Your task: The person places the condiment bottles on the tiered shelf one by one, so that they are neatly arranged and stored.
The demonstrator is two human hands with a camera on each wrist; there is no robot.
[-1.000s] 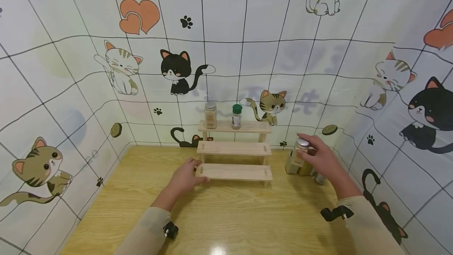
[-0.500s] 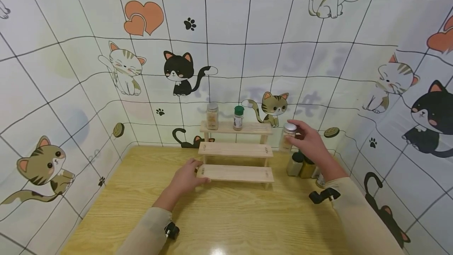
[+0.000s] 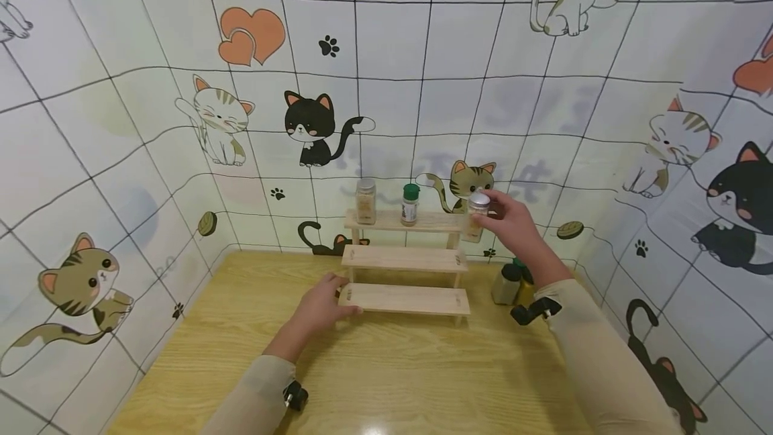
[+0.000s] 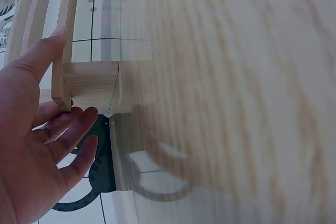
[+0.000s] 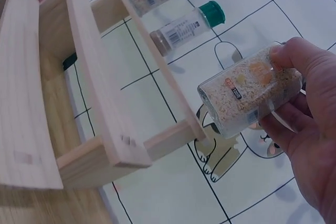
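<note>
My right hand [image 3: 510,223] holds a clear glass spice jar [image 5: 247,90] by its upper part, at the right end of the rack's top step. Pale flakes fill the jar, and a silver lid [image 3: 479,199] caps it. The jar's base overlaps the end of the top step in the head view. At the left, my left hand [image 3: 319,307] grips the end of the lowest step of a three-step wooden rack [image 3: 407,299], thumb [image 4: 44,51] on one side and fingers on the other. On the top step stand a similar jar of flakes [image 3: 366,201] and a green-capped shaker [image 3: 410,205].
Right of the rack, a dark-lidded jar [image 3: 506,284] and a yellowish jar [image 3: 525,289] stand on the wooden table [image 3: 386,368], partly hidden by the right arm. A cat-printed, gridded cloth [image 3: 386,106] hangs behind and along both sides.
My right hand has carried the jar of flakes up and left, from above the jars at the right to the top step's right end. The left hand stays on the rack.
</note>
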